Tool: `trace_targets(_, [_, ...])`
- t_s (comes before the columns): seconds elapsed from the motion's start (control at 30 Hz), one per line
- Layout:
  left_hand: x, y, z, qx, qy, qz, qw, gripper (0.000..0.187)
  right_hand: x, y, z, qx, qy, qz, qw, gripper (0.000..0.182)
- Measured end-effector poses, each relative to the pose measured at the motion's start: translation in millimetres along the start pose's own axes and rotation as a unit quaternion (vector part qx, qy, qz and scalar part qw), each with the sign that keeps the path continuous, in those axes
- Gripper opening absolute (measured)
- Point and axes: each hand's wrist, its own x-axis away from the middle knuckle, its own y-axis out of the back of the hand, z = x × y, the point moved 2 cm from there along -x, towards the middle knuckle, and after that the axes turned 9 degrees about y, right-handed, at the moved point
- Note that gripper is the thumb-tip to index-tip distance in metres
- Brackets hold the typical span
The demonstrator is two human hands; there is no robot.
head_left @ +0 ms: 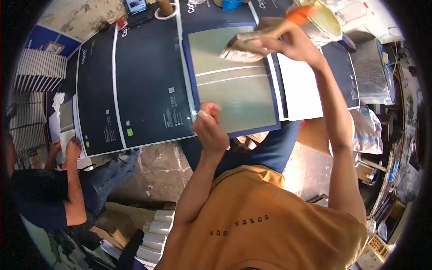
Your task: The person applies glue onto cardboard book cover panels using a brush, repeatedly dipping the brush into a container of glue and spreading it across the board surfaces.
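Note:
My right hand point(288, 42) grips a wide brush point(243, 55) with an orange handle end, blurred by motion. Its bristles are over the upper part of a grey-green panel sheet with a dark blue border point(275, 101). Two pale lines cross the panels, which look glossy in the lower part. At the sheet's lower left edge is my left hand point(210, 128), its fingers curled closed. Whether those fingers pinch the sheet's edge is hidden. Under the sheet lie large black boards point(148, 76) with white printing.
White paper point(299, 87) lies right of the sheet. A pale bucket point(326, 22) stands at the upper right, and a tape roll point(165, 12) at the back. Another person's hand point(73, 148) works at the left end, near stacked books point(40, 67).

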Motion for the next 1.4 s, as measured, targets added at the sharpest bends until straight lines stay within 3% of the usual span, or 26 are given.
trace_targets(0.07, [-1.6,0.1,1.2,0.016,-0.006,0.003,1.0,0.076,-31.6,-7.8,-72.4,0.067,0.027,-0.027,0.997,0.03])
trace_targets(0.13, [-3.2,-1.4,4.4,0.017,-0.003,-0.011,1.0,0.08,-75.0,13.6,-69.4,0.125,-0.056,0.008,0.991,0.024])
trace_targets(0.17, [-3.6,1.3,3.6,0.006,-0.01,-0.002,1.0,0.081,-86.9,18.9,-86.8,0.125,0.015,-0.057,0.99,0.024])
trace_targets(0.2, [-3.5,3.9,3.6,-0.006,-0.015,0.007,1.0,0.081,-102.0,22.7,-52.3,0.152,-0.146,-0.002,0.978,0.022])
trace_targets(0.27, [-3.5,4.0,8.4,-0.002,0.002,0.007,1.0,0.082,-115.9,14.1,-34.7,-0.007,-0.001,0.008,1.0,0.023])
trace_targets(0.3, [-2.9,4.8,7.1,-0.007,0.007,0.01,1.0,0.082,-106.2,3.2,-82.7,-0.044,0.041,0.06,0.996,0.033])
trace_targets(0.33, [-3.7,6.4,5.8,-0.013,0.011,0.015,1.0,0.082,-112.3,-14.3,-44.8,-0.026,-0.001,0.138,0.99,0.037])
trace_targets(0.37, [-6.5,8.0,4.1,-0.004,-0.008,0.025,1.0,0.08,-118.8,-27.4,-24.6,-0.013,0.017,0.181,0.983,0.041])
trace_targets(0.47, [-7.6,10.9,2.6,-0.001,0.016,0.039,0.999,0.08,-150.6,-38.7,-65.8,-0.029,0.06,0.231,0.971,0.037])
trace_targets(0.53, [-9.3,11.4,5.8,-0.009,-0.001,0.037,0.999,0.081,-181.8,-32.3,-61.4,-0.022,0.029,0.114,0.993,0.023])
trace_targets(0.6, [-8.0,11.7,3.5,-0.007,0.018,0.038,0.999,0.082,-192.5,-20.1,-71.2,0.021,-0.049,0.167,0.985,0.024])
trace_targets(0.7, [-8.5,9.6,9.0,0.016,-0.005,0.031,0.999,0.082,-195.1,-30.7,-57.0,-0.073,0.041,0.181,0.98,0.037])
trace_targets(0.8, [-9.0,10.9,8.3,0.004,-0.004,0.041,0.999,0.083,-189.0,-54.7,-69.0,-0.174,0.078,0.223,0.956,0.038])
trace_targets(0.87, [-8.8,11.9,6.9,-0.005,-0.011,0.042,0.999,0.084,-212.1,-37.8,-100.0,0.024,0.079,0.227,0.97,0.04])
trace_targets(0.93, [-11.3,12.0,6.4,-0.008,-0.008,0.038,0.999,0.084,-207.8,-34.0,-74.7,0.007,-0.001,0.195,0.981,0.04])
trace_targets(1.03, [-11.0,10.2,5.3,-0.004,0.009,0.037,0.999,0.085,-192.4,-37.3,-55.4,-0.119,0.011,0.238,0.964,0.038])
trace_targets(1.07, [-11.2,10.0,5.3,-0.005,0.008,0.038,0.999,0.085,-192.8,-46.3,-64.9,0.055,0.064,0.281,0.956,0.036])
trace_targets(1.13, [-7.4,9.8,5.3,-0.006,0.013,0.042,0.999,0.085,-189.6,-55.7,-57.3,-0.121,0.005,0.177,0.977,0.028])
trace_targets(1.17, [-6.8,10.2,5.1,-0.006,0.017,0.043,0.999,0.086,-201.8,-47.6,-45.0,0.143,-0.064,0.229,0.961,0.022])
trace_targets(1.27, [-5.6,11.5,7.9,0.017,0.029,0.034,0.999,0.086,-191.9,-46.9,-72.6,-0.011,0.135,-0.037,0.99,0.018])
trace_targets(1.3, [-3.9,10.8,9.8,0.031,0.034,0.032,0.998,0.086,-182.3,-35.5,-48.5,0.036,0.047,0.053,0.997,0.016])
trace_targets(1.33, [-2.8,9.6,11.7,0.058,0.042,0.024,0.997,0.087,-168.1,-39.4,-23.1,-0.013,0.089,-0.042,0.995,0.017])
trace_targets(1.37, [-1.6,8.2,14.1,0.084,0.048,0.015,0.995,0.087,-144.0,-39.3,-41.3,0.073,0.152,-0.001,0.986,0.034])
trace_targets(1.4, [0.4,8.0,16.1,0.11,0.055,0.007,0.992,0.088,-125.3,-41.4,11.4,0.181,-0.039,0.038,0.982,0.024])
